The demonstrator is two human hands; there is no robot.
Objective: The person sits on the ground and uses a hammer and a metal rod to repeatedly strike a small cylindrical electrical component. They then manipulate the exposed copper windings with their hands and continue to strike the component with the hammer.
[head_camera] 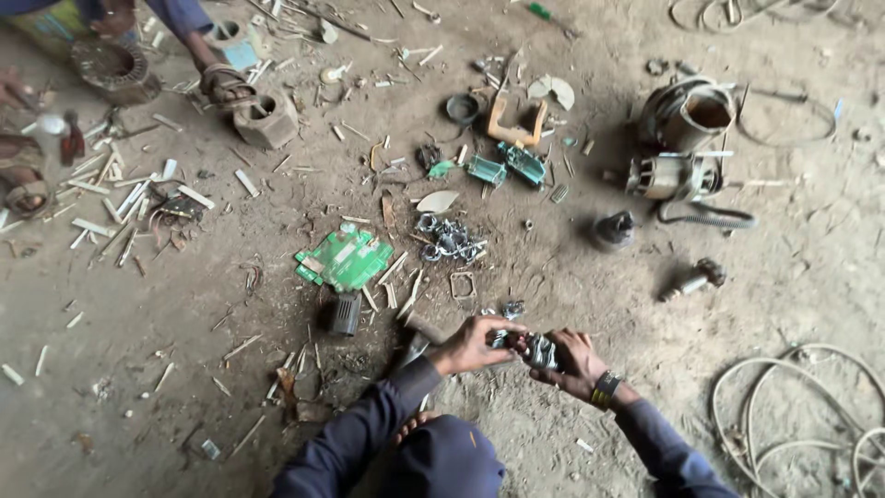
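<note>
Both hands on 1 small dark metal part [537,350], held low over the dirt floor [784,277]. My left hand [472,345] is closed around its near end, fingers curled tight; my right hand [569,361] grips the other end, thumb pressed on top. The part looks still in 1 piece, so I judge the pulling-apart of it unfinished; what sits inside it I cannot tell. Landmark: the green circuit board [345,259]. The part is below and right of it, well apart. Just under the board stands a black cylinder [347,313]. Right of the board lies a heap of small silvery metal bits [449,238], which reads as stripped pieces already sorted out. Far right of the board sit a motor housing [671,175] and a rusty can [697,114], both untouched. Up and left of the board, white sticks [120,198] are scattered near another person's sandalled foot [224,83].
</note>
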